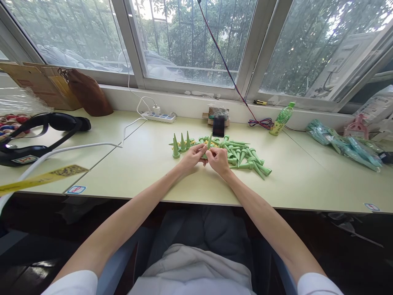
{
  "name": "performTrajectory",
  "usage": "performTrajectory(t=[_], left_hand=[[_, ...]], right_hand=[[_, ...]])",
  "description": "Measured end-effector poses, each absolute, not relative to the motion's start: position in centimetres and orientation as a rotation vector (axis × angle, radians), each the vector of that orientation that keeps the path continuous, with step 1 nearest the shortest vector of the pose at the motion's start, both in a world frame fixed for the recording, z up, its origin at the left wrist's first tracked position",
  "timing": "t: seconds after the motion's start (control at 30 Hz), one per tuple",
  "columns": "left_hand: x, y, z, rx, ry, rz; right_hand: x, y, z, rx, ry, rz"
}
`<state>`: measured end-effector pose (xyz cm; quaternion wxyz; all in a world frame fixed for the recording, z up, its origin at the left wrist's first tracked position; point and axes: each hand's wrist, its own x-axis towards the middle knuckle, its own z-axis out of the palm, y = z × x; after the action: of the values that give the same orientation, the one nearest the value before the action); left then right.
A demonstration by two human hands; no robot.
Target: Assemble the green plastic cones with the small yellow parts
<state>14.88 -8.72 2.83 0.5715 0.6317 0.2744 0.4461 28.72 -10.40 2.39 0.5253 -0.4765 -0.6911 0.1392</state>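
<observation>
My left hand [193, 157] and my right hand [218, 159] meet over the pale table [147, 172], fingers pinched on one green plastic cone spike [208, 144] that points up and away between them. Just behind and to the right lies a pile of several more green spikes [245, 157] on their sides. Three green cones [181, 145] stand upright to the left of my hands, with small yellow pieces [215, 143] scattered beside them.
A white power strip [159, 117] and its cable lie at the back left. Black headgear [39, 131] rests far left. A green bottle [281, 119], a dark phone [218, 127] and bags of teal parts [344, 145] sit toward the back and right.
</observation>
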Motion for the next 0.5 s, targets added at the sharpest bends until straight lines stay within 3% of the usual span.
performTrajectory(t=[0.5], left_hand=[[14.6,-8.6,3.1,1.992,1.145,1.184]], right_hand=[[32.0,-8.5,2.8,-1.203,-1.653,0.114]])
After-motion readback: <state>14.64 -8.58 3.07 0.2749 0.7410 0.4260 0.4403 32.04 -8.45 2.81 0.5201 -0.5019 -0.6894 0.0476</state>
